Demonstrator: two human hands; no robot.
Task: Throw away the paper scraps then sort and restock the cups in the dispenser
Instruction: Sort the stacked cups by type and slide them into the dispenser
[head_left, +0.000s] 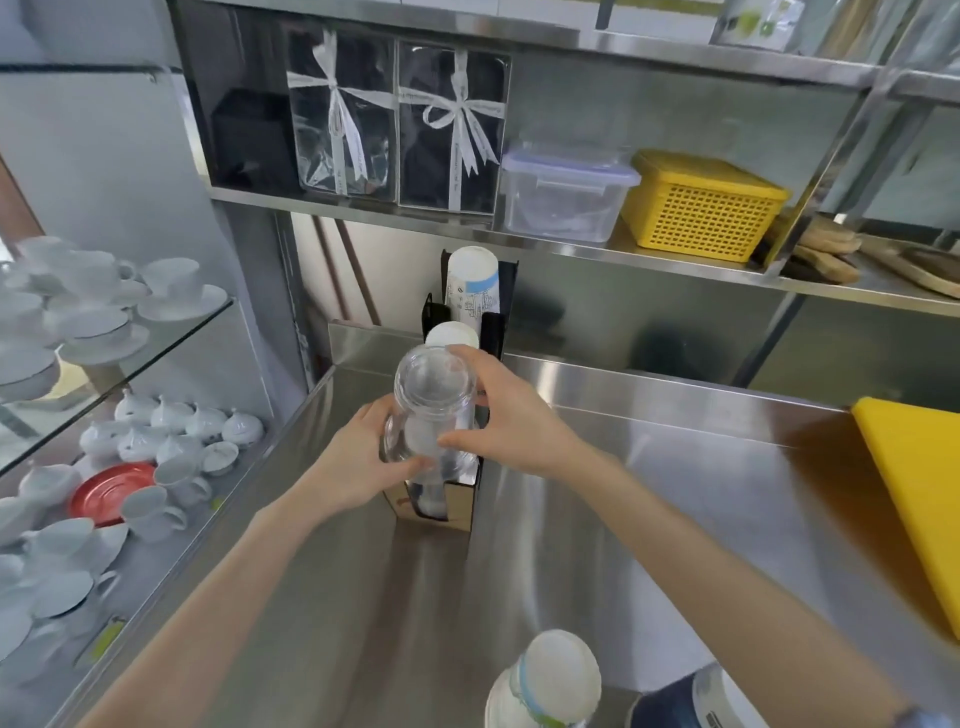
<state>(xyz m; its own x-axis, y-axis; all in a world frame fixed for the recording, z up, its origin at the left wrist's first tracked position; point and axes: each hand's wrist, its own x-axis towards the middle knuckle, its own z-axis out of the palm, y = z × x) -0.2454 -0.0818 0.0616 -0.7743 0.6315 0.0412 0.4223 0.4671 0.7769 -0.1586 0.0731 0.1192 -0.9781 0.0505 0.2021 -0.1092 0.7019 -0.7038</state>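
Both hands are on a stack of clear plastic cups (434, 395), bottoms up, glossy and see-through, right over the black cup dispenser (485, 332) at the back of the brushed-steel counter (649, 493). The left hand (358, 462) has its grip clenched around the stack's lower rim, fingers wrapped under; the right hand (506, 410) pinches the upper part, thumb low and fingertips (460, 356) on the domed base. Behind, a tall stack of white paper cups (472, 283) with blue printing stands upright in the rear slot, and a white round lid-like top (451, 335) shows just beyond the clear stack. Near the bottom edge, another stack of white paper cups (553, 680) with a blue-green band lies toward the camera. A yellow board (914, 493) sits far right.
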